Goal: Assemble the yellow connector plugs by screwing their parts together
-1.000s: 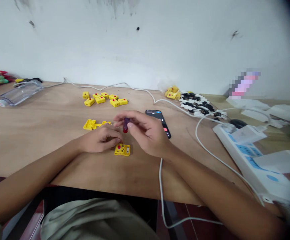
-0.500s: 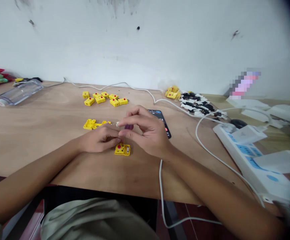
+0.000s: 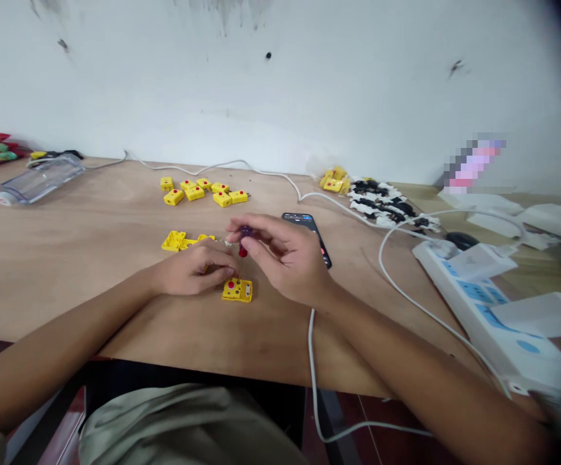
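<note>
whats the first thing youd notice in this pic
Bright yellow plastic blocks with red dots catch the eye on the wooden desk: one block lies at centre by the hands, and a cluster of blocks sits further back. Just above that block, the right hand pinches a small screwdriver with a dark red handle in its fingers, beside the curled left hand. Off to the right, a white power strip stands out.

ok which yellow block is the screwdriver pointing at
The yellow block lying alone at the front, right below the small screwdriver in the right hand; the other yellow blocks sit in clusters farther back.
</note>
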The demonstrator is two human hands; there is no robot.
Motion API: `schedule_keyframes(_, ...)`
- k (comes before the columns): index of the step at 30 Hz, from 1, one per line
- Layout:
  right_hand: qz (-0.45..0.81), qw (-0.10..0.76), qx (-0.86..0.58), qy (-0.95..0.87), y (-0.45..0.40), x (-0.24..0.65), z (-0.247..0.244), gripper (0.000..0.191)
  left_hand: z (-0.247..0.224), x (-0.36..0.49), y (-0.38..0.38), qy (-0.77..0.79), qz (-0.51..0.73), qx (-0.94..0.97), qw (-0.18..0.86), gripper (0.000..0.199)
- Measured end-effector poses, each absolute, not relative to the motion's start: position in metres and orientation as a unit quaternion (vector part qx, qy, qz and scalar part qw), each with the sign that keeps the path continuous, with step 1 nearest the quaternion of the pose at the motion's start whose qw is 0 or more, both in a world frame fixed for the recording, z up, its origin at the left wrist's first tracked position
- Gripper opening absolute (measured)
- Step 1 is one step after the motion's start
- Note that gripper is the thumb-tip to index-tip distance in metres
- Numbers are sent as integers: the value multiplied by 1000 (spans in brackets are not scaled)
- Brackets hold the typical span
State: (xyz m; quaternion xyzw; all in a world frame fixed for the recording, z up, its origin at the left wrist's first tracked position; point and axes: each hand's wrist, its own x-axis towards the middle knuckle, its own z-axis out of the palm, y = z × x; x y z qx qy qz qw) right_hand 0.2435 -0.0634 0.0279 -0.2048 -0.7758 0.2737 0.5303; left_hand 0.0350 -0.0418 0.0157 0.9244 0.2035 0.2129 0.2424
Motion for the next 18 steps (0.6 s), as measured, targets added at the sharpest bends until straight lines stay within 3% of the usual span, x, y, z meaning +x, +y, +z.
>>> schedule_keyframes(8,285,511,-211,-783,-66,245,31,31,18,35,-43,210,194,922,261,29)
schedule_keyframes(18,284,565,-221,-742,-64,245,29,26,14,33,-41,235,219,909,266,18)
